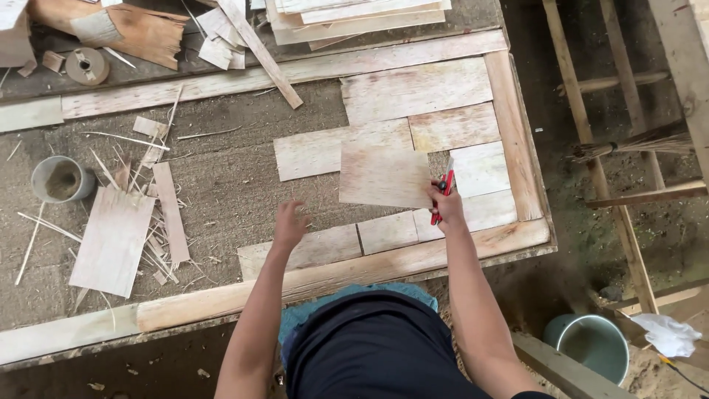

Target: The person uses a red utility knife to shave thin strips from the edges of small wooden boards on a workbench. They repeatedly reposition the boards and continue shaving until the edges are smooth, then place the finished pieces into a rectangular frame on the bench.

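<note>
Thin veneer sheet point(384, 176) lies near the counter's point(221, 177) right edge; right hand point(445, 207) grips a red cutter point(443, 193) at it, left hand point(289, 224) open, off it. Unpinned, the sheet may slide and the cut wander.

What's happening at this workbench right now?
A person stands at a worktable fitting thin wood sheets inside a wooden frame. The right hand holds a red utility knife at the right edge of a loose veneer sheet lying over pieces already laid. The left hand hovers open just above the table, holding nothing. Offcuts and slivers lie to the left near a small grey cup, and a tape roll sits at the far corner.
</note>
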